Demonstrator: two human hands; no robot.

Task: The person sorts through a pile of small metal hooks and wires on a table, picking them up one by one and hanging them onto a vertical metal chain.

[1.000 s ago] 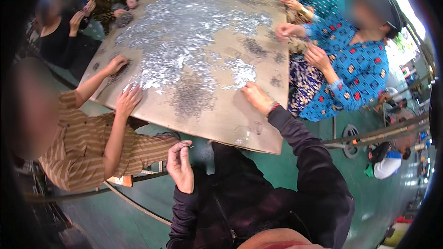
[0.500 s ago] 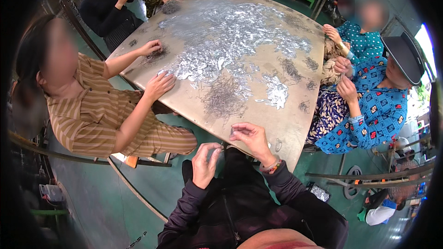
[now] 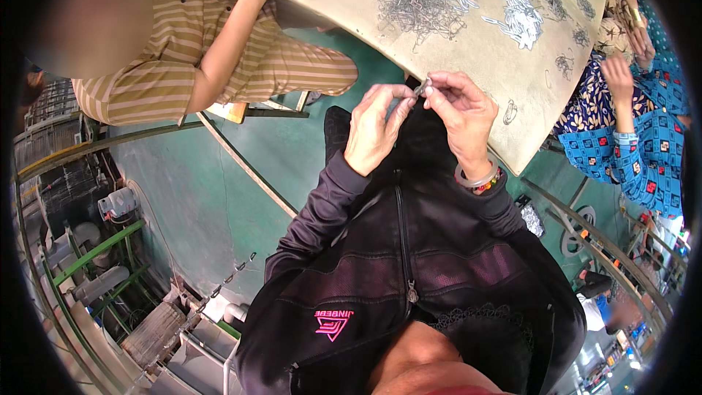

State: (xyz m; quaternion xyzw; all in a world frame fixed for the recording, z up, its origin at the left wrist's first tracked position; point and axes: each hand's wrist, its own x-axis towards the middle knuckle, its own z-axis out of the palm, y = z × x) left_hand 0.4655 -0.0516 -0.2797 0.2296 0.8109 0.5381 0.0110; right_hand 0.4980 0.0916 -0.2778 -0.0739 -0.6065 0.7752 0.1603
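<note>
My left hand (image 3: 376,128) and my right hand (image 3: 466,117) meet fingertip to fingertip just off the near edge of the table (image 3: 530,139). Both pinch a small grey metal piece (image 3: 420,88), mostly covered by the fingers, so its exact kind does not show. On the tabletop beyond lies a tangled pile of thin dark wire hooks (image 3: 420,4). To its right is a heap of shiny flat silver pieces (image 3: 521,16). A few bent wire loops (image 3: 510,112) rest beside my right hand.
At the left sits a co-worker in a striped outfit (image 3: 219,66), hands on the table edge. Another in a patterned blue shirt (image 3: 647,153) sits at the right. Smaller wire clusters (image 3: 563,66) lie near that side. Metal rails (image 3: 241,164) and machinery (image 3: 121,205) stand lower left.
My view has tilted down toward my body, so the far table has left the picture. My hands, apart before, have come together on the small metal piece.
</note>
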